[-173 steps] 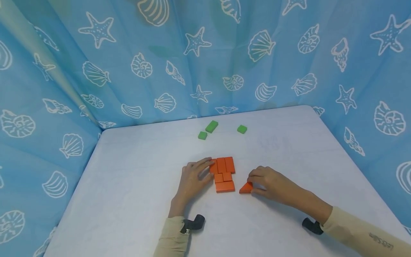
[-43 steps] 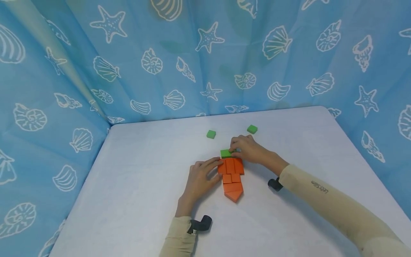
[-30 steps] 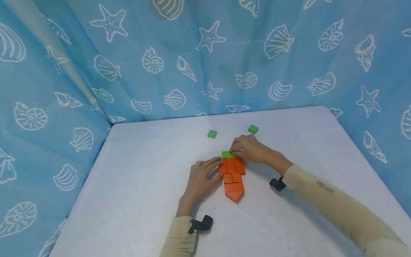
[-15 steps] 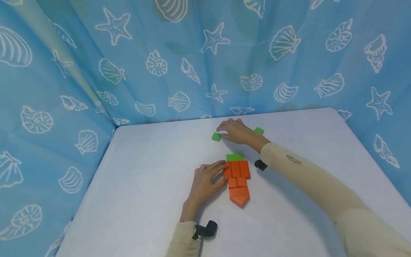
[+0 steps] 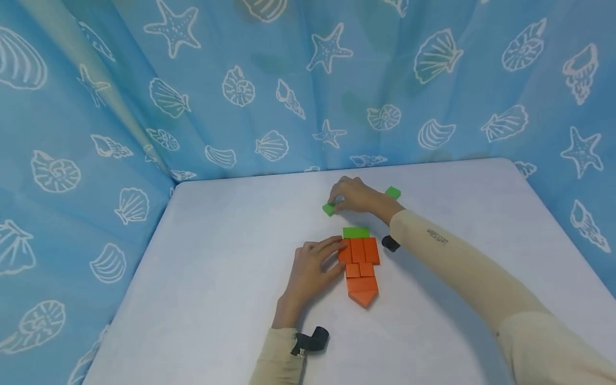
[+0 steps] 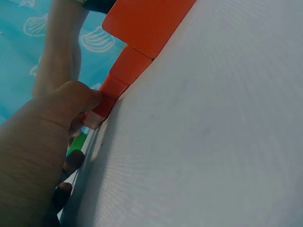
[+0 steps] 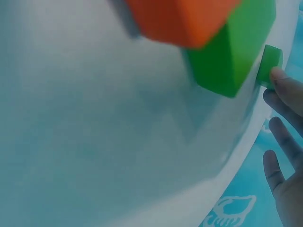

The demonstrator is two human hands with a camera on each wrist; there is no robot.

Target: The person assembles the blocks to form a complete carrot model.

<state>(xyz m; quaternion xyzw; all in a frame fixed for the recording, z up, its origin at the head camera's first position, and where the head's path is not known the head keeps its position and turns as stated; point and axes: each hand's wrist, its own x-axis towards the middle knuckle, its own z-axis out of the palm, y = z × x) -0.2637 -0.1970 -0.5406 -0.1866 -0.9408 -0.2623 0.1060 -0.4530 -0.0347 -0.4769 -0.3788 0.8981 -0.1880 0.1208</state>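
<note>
Several flat orange blocks (image 5: 358, 249) lie packed together on the white table, ending at the near side in a triangular orange block (image 5: 364, 298). A green rectangular block (image 5: 356, 233) sits along their far edge. My left hand (image 5: 308, 270) rests against the left side of the orange blocks, thumb and fingers spread; in the left wrist view its thumb touches an orange block (image 6: 130, 64). Beyond the arrangement my right hand (image 5: 353, 195) pinches a small green block (image 5: 328, 209). The right wrist view shows this green block (image 7: 270, 61) at the thumb and index fingertips, other fingers spread.
Another small green block (image 5: 393, 192) lies behind the right wrist, partly hidden by it. The white tabletop (image 5: 231, 256) ends at the back against a blue curtain (image 5: 269, 107) printed with shells and starfish.
The triangular block and then the green rectangular block joined the orange blocks. My right hand let go of the rectangle, moved away to the back left and took hold of a small green block.
</note>
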